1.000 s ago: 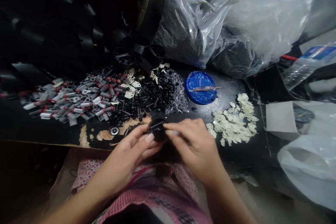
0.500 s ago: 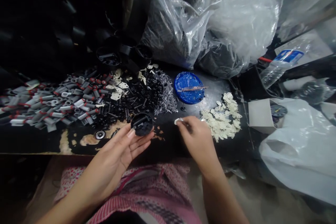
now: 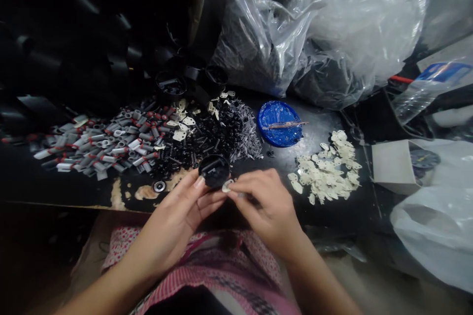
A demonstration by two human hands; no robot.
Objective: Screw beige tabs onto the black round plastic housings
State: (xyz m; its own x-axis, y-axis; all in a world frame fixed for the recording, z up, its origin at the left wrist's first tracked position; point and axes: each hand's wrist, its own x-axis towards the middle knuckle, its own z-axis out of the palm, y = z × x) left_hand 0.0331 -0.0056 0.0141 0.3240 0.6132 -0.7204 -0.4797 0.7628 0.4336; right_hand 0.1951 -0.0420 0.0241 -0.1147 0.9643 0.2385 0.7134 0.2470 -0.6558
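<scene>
A round black plastic housing [image 3: 214,171], its hollow side up, rests in my left hand [image 3: 188,202], thumb over its near rim and fingers beneath. Between thumb and forefinger my right hand [image 3: 264,202] pinches a small cream plastic plate [image 3: 227,186], close beside the housing's right edge. I cannot tell whether plate and housing touch. More cream plates [image 3: 328,170] lie heaped to the right of my right hand. Behind the housing spreads a pile of small black parts and springs [image 3: 207,140], with slim grey pieces [image 3: 246,130] at its right side.
Grey tubes with red bands [image 3: 111,142] cover the table's left. A blue lid [image 3: 280,124] holding blue grease and a stick sits mid-table. Clear plastic bags [image 3: 258,44] stand behind it. On the right are an open white box [image 3: 393,165] and a plastic bottle [image 3: 424,91].
My right hand has moved left with the cream plate, up to the black housing's edge. The camera's view has shifted slightly left, so the table's contents appear further right.
</scene>
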